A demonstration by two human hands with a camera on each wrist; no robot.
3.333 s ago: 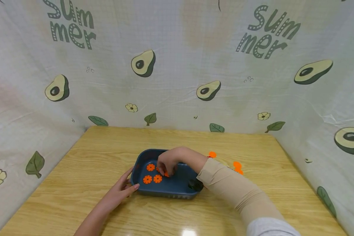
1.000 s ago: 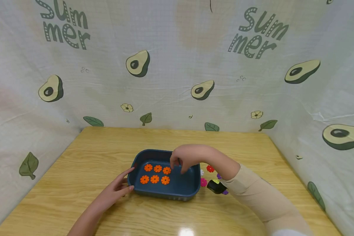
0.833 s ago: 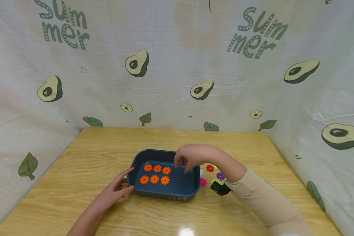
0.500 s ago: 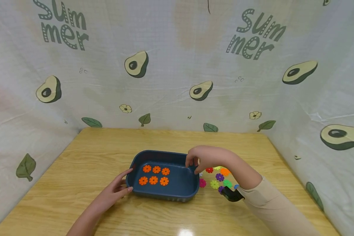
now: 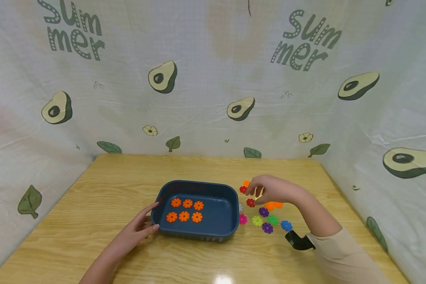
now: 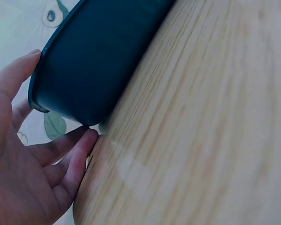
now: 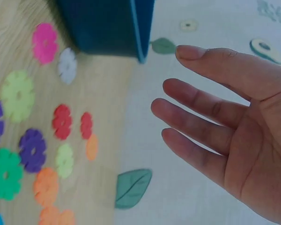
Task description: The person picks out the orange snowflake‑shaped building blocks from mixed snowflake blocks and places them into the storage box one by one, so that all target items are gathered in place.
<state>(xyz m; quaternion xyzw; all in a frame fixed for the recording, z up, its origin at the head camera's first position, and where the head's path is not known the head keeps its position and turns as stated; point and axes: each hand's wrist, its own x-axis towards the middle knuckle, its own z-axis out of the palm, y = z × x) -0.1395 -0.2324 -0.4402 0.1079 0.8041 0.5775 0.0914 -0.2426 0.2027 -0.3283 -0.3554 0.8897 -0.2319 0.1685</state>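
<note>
In the head view, a right hand (image 5: 275, 189), grip empty, hovers over loose discs (image 5: 264, 212) on the bench (image 5: 127, 173), the left-wrist view shows a left hand (image 6: 30, 164) grasping a tray (image 6: 98, 56) by its end, and the right-wrist view suggests light, stiff discs best pinched edgewise.

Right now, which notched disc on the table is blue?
The blue notched disc is the rightmost in the head view, to the right of the green notched disc; no other visible disc is blue.
</note>
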